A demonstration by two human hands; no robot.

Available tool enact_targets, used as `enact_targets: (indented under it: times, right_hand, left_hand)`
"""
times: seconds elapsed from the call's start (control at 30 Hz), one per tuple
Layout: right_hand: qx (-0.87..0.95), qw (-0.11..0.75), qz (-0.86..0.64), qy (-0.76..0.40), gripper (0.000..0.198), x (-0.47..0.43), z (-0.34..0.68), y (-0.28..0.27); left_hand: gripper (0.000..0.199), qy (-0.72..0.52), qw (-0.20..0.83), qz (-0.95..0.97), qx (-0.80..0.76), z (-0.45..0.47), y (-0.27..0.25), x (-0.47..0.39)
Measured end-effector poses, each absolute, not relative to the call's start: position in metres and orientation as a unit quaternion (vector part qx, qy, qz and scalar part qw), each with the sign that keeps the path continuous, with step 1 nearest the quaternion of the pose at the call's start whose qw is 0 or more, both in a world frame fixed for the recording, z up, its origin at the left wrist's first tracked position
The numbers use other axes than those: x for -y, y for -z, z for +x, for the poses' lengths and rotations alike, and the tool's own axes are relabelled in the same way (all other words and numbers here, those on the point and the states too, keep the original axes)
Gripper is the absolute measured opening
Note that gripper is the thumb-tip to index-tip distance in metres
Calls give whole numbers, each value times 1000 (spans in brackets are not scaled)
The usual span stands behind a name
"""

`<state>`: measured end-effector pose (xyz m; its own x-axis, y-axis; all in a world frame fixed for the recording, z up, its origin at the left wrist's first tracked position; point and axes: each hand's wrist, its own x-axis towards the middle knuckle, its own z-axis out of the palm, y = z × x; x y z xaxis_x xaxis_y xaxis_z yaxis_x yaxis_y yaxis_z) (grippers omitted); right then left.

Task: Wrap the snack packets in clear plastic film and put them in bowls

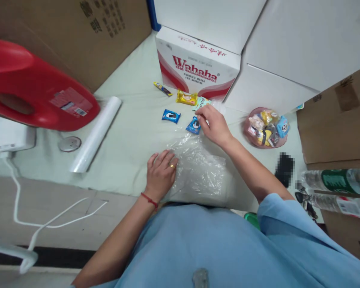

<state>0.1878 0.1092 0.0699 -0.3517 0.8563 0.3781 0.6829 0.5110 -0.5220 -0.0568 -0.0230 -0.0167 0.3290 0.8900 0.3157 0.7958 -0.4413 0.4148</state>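
Note:
A clear plastic bag (pixel 202 176) lies flat and wrinkled on the table in front of me. Resting on its left edge is my left hand (pixel 162 174), palm down, fingers stretched out. Beyond the bag, my right hand (pixel 214 125) has its thumb and fingers closed at the right side of a blue snack packet (pixel 193 125). Another blue snack packet (pixel 171 116) lies just to the left. Behind them are a yellow-wrapped snack (pixel 186 97), a light green packet (pixel 201 103) partly hidden by my right hand, and a thin yellow-and-dark stick packet (pixel 162 89).
A pink bowl of wrapped snacks (pixel 248 134) stands right of my right forearm. The Wahaha carton (pixel 195 66) blocks the back. On the left are a red jug (pixel 45 92), a white film roll (pixel 96 134) and a round lid (pixel 70 144). Water bottles (pixel 339 181) lie far right.

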Motion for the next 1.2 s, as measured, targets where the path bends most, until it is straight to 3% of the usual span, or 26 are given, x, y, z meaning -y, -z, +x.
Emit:
enact_targets:
  times: [0.1, 0.2, 0.27, 0.33, 0.43, 0.53, 0.63, 0.9, 1.03, 1.13, 1.2]
  right_hand:
    - [867, 270, -400, -123, 29, -43, 189, -62]
    - [933, 103, -316, -138, 36, 9, 211, -36]
    - [922, 28, -363, -130, 42, 22, 240, -21]
    - [878, 32, -466, -108, 44, 20, 275, -15]
    - [807, 143, -566, -86, 42, 4, 317, -23]
    - [781, 221, -576, -96, 32, -16, 329, -39]
    - [787, 230, -564, -101, 29, -42, 315, -46]
    - [857, 148, -476, -130, 39, -165, 244, -27]
    - [817, 21, -570, -90, 42, -227, 225, -20]
    - [759, -54, -647, -54, 72, -245, 217, -14]
    - [746, -67, -662, -30, 66, -244, 214, -11]
  left_hand:
    - [43, -178, 115, 812, -544, -53, 25, 23]
    - [52, -143, 125, 797, -573, -55, 34, 25]
    - [54, -139, 134, 795, -575, -59, 35, 26]
    - [55, -144, 147, 792, -575, -61, 33, 26]
    - [50, -176, 130, 772, -597, -63, 22, 23]
    - [41, -220, 76, 763, -603, -62, 9, 14]
    - [40, -209, 82, 798, -560, -60, 6, 5]
    - [55, -126, 113, 823, -542, -60, 36, 6]
    - [55, -122, 109, 822, -546, -59, 36, 6]
    - [54, -119, 113, 821, -546, -58, 35, 4]
    - [54, -120, 117, 822, -545, -58, 35, 4]
